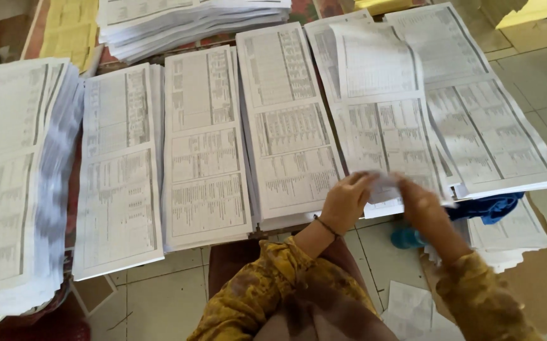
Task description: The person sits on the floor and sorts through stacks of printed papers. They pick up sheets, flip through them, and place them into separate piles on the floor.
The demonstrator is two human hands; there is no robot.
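Several tall stacks of white printed sheets lie side by side in front of me. My left hand (pixel 347 201) and my right hand (pixel 420 203) both pinch the near edge of the top sheet (pixel 381 136) of the stack second from the right. That sheet curls up at its far end, lifted off the pile. A thin dark band circles my left wrist. Mustard patterned sleeves cover both of my arms.
Other stacks stand to the left (pixel 205 145), at the far left (pixel 8 177) and at the far right (pixel 488 126). More paper piles sit at the back (pixel 179 22). A blue cloth (pixel 488 207) lies under the right stack. Loose sheets (pixel 412 309) rest on the tiled floor.
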